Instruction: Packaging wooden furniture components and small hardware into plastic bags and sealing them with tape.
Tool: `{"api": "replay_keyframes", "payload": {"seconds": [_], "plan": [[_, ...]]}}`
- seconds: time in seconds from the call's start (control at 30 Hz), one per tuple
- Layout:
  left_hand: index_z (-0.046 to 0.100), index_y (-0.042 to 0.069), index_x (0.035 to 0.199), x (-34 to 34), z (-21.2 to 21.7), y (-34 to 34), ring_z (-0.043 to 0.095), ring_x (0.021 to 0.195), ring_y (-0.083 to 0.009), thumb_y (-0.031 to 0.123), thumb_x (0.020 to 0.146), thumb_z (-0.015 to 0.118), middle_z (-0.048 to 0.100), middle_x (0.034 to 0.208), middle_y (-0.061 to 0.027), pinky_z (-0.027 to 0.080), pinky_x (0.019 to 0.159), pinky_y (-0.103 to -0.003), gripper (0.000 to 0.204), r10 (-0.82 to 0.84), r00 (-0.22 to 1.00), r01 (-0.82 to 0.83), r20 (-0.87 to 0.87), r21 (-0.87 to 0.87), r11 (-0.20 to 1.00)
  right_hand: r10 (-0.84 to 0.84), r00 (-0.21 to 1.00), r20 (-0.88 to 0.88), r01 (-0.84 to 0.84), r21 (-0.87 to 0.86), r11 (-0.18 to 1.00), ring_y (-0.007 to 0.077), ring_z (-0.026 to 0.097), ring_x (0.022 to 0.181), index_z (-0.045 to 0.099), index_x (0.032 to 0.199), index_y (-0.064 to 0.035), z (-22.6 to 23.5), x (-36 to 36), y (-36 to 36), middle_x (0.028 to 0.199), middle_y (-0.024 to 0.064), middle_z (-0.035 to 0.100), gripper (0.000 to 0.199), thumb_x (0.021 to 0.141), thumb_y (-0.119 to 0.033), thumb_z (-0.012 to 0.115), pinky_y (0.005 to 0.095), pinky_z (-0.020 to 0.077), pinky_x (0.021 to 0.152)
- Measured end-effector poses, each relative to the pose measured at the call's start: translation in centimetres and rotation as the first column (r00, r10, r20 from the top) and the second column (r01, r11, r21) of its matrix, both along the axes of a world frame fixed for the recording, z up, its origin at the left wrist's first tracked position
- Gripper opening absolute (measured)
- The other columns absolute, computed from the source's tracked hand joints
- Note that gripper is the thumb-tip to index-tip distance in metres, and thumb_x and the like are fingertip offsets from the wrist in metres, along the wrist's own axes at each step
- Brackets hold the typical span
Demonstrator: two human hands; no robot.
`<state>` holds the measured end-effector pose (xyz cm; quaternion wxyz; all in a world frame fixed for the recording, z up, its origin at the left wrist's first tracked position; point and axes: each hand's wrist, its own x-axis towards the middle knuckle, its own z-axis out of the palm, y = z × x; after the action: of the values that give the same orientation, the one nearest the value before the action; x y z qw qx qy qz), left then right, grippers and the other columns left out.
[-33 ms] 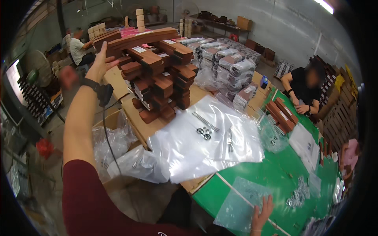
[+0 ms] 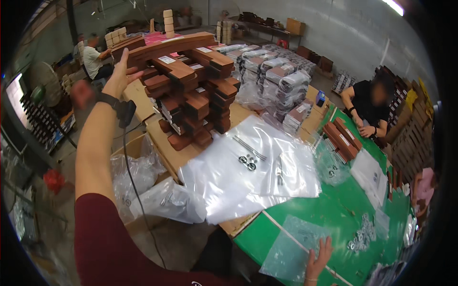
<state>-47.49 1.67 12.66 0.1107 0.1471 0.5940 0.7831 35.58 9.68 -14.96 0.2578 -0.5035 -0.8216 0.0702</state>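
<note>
My left hand [image 2: 119,80] is raised at the left end of a long curved brown wooden piece [image 2: 174,47], fingers stretched out and holding nothing. Whether it touches the wood I cannot tell. Beneath that piece stands a tall stack of brown wooden blocks [image 2: 187,102], some with white labels. Low at the right, my right hand [image 2: 320,257] is open, its fingers spread at the edge of a clear plastic bag [image 2: 286,245] lying on the green tabletop [image 2: 253,238]. Between the hands, metal rods [image 2: 249,147] and small round metal parts [image 2: 247,162] rest on a large clear plastic sheet [image 2: 229,190].
Metal rings [image 2: 361,233] lie heaped at the right, beyond my right hand. Two brown wooden pieces [image 2: 342,138] sit near a co-worker [image 2: 372,105] across the table. Wrapped bundles [image 2: 281,76] are piled behind. Below my left arm, an open carton [image 2: 133,148] holds crumpled plastic.
My left hand and forearm have shifted very slightly left and up, and the cord from the wrist hangs a little differently. My right hand stays at the bag.
</note>
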Motion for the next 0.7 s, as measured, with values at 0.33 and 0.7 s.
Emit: {"api": "replay_keyframes", "payload": {"seconds": [0.33, 0.7], "plan": [[0.054, 0.002, 0.124, -2.0, 2.2, 3.7, 0.061, 0.106, -0.0340, 0.030, 0.092, 0.065, 0.052, 0.126, -0.0177, 0.066, 0.069, -0.043, 0.045, 0.060, 0.997, -0.050, -0.042, 0.222, 0.974, -0.046, 0.999, 0.014, 0.046, 0.005, 0.999, 0.0389, 0.040, 0.140, 0.056, 0.134, -0.0023, 0.8, -1.0, 0.2, 0.152, 0.0209, 0.043, 0.045, 0.090, -0.013, 0.062, 0.0532, 0.0189, 0.119], [0.056, 0.003, 0.125, 24.7, 6.6, -0.1, 0.065, 0.104, -0.0221, 0.034, 0.098, 0.057, 0.061, 0.112, -0.0094, 0.060, 0.086, -0.036, 0.041, -0.228, 0.761, 0.375, -0.607, 0.125, 0.919, 0.278, 0.891, -0.359, -0.176, 0.290, 0.941, 0.0400, 0.046, 0.135, 0.050, 0.141, -0.0014, 13.5, -9.9, -1.9, 0.150, 0.0236, 0.044, 0.074, 0.073, -0.011, 0.080, 0.0447, 0.0370, 0.111]]}}
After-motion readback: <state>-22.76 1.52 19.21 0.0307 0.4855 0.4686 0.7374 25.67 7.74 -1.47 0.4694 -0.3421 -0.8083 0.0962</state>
